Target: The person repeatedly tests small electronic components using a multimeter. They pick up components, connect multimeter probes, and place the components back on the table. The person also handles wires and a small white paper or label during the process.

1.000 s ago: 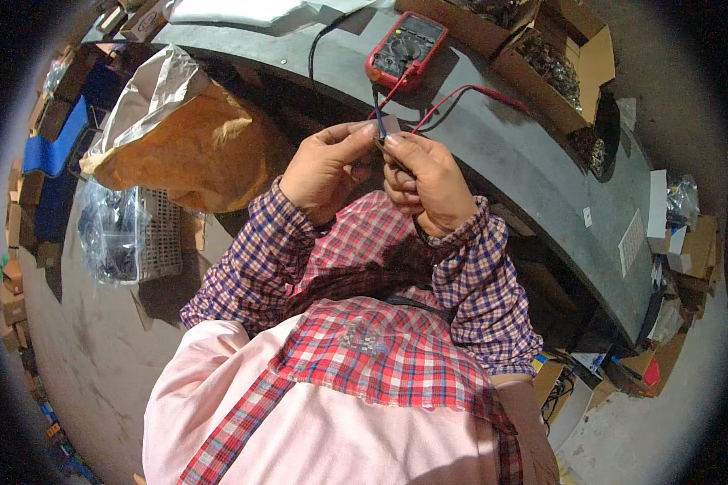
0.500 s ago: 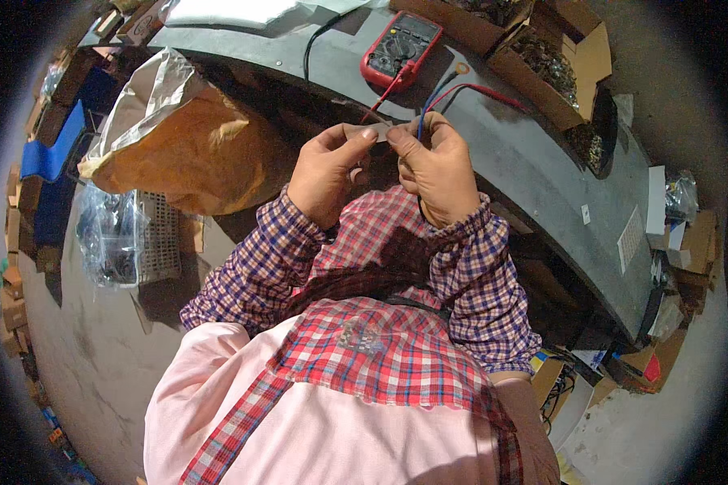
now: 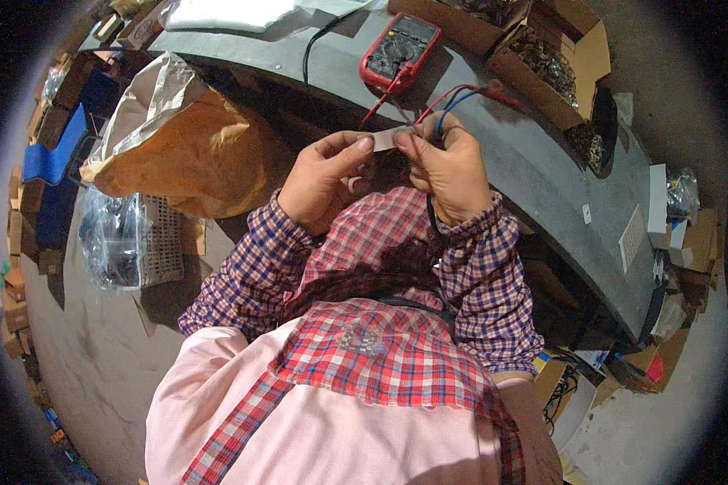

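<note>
A short white strip (image 3: 385, 140), like a label or piece of tape, is stretched between my two hands above my lap. My left hand (image 3: 322, 179) pinches its left end between thumb and forefinger. The right end is in the pinch of my right hand (image 3: 455, 171), whose thumb lies on top. A blue cable (image 3: 453, 103) and a thin red lead run into the fingers of my right hand; how they are gripped is hidden. Beyond my hands, a red-cased multimeter (image 3: 399, 52) lies on the grey table (image 3: 542, 174) with a red lead plugged in.
Cardboard boxes of small metal parts (image 3: 544, 69) stand at the table's far right. To the left, a large brown-and-white sack (image 3: 206, 149) sits beside a white plastic basket (image 3: 160, 242) with clear plastic bags. A dark cable (image 3: 309, 52) hangs over the table edge.
My hands have moved slightly apart, so more of the white strip shows. The blue cable with its ring end has swung down to the right, and its ring is harder to see.
</note>
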The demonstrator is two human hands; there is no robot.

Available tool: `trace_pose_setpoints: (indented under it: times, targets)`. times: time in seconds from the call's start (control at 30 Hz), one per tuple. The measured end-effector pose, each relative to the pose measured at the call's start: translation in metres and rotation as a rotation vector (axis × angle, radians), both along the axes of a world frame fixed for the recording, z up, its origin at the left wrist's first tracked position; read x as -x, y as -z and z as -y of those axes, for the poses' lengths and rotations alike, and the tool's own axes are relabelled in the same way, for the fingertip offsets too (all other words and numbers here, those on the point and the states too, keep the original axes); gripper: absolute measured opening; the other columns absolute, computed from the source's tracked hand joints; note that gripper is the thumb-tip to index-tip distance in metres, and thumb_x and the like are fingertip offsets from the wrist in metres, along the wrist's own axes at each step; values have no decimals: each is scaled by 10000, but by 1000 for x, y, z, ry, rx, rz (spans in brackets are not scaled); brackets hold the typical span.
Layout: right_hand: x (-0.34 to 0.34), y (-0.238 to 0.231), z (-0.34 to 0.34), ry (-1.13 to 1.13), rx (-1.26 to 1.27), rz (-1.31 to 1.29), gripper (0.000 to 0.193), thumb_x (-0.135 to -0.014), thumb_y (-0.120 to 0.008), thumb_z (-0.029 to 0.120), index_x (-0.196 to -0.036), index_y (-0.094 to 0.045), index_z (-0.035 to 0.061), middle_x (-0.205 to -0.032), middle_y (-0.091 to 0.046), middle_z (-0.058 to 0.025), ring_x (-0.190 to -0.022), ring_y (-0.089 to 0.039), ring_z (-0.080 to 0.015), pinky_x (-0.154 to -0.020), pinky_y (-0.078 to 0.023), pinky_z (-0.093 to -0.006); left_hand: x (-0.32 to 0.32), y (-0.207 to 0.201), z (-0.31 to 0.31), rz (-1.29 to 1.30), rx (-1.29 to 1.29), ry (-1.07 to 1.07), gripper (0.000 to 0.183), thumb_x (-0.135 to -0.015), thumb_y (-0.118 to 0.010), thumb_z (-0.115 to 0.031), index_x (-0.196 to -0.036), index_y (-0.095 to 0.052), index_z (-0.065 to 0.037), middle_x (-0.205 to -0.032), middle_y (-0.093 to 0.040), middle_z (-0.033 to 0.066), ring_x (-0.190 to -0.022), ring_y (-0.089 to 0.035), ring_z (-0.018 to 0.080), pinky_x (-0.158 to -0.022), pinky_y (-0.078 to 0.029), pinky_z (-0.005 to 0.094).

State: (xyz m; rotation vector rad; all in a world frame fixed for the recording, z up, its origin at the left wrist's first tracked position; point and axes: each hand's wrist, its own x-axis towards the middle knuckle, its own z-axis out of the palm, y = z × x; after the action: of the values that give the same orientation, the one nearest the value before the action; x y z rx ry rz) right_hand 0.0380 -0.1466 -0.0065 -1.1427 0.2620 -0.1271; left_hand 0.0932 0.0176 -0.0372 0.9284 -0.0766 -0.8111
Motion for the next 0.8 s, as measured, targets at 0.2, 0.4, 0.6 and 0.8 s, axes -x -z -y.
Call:
trace_pose_setpoints:
  times: [0.2, 0.4, 0.6, 0.8]
  targets:
    - [3, -3, 1, -78, 52, -23, 203, -871, -656, 153, -885, -473, 66, -718, -537, 8, -481, -374, -23, -385, -269, -188, -9, 12, 6, 5, -23, -166, 190, -901, -595, -179, -1029, -576, -40, -808, -568, 2, -701, -524, 82, -585, -434, 212]
    - [9, -10, -12, -338, 77, -33, 235, -956, -488, 293, -852, -510, 83, -684, -511, 9, -481, -362, -19, -410, -252, -163, -13, 15, 14, 10, -4, -133, 210, -912, -577, -162, -1046, -562, -1, -847, -628, 64, -667, -604, 141, -558, -489, 235]
    - [1, -1, -8, -358, 56, -203, 202, -927, -547, 246, -829, -565, 70, -679, -530, 9, -462, -394, -13, -386, -269, -154, -4, -14, 14, -7, -39, -149, 214, -909, -579, -161, -1029, -574, 16, -837, -634, 76, -687, -628, 152, -606, -524, 261]
    - [-1, -3, -10, -288, 53, -212, 216, -910, -582, 258, -838, -581, 54, -638, -526, 14, -452, -401, -13, -371, -274, -154, -3, -8, 11, 19, -32, -145, 261, -902, -605, -196, -1029, -585, 32, -884, -641, 78, -751, -634, 138, -653, -539, 259]
